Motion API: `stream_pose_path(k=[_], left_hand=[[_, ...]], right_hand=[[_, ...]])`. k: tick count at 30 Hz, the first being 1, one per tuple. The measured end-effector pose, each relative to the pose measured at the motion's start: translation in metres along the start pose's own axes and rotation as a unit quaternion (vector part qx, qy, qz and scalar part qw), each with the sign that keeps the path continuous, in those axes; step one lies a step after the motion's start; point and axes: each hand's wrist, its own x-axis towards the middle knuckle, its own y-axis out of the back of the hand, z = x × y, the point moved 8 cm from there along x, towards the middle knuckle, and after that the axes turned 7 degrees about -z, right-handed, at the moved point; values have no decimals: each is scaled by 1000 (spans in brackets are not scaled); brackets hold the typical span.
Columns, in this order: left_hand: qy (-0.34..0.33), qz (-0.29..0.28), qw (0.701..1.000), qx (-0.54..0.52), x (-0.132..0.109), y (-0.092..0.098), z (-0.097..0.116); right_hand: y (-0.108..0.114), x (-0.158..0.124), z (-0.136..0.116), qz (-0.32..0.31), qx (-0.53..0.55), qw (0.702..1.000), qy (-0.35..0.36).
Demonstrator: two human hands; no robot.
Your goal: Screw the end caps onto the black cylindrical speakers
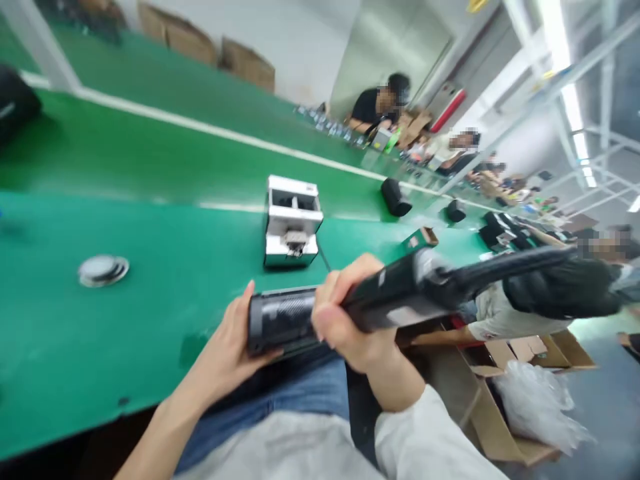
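My left hand (227, 347) is closed around the left end of a black speaker-like housing (283, 317) with a mesh-patterned face, held at the near edge of the bench. My right hand (355, 320) grips what looks like a black electric screwdriver (393, 293), with a thick cord leading off to the right. Its tip is hidden behind my fingers, so contact with the housing cannot be made out. Just beyond the housing stands a white stand (294, 223) with openings and a small metal part in it.
The green bench (165, 320) carries a round grey disc (103, 269) at left. Black speaker-like units (396, 197) and a small green box (421, 239) stand farther right. A co-worker (530, 310) sits close on my right, beside an open carton (493, 417) with clear plastic bags.
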Motion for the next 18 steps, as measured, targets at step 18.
stream_pose_path(k=[18], left_hand=[[26, 39, 999, 3, 6, -4, -20]], right_hand=[[-21, 34, 23, -156, 52, 986, 30]])
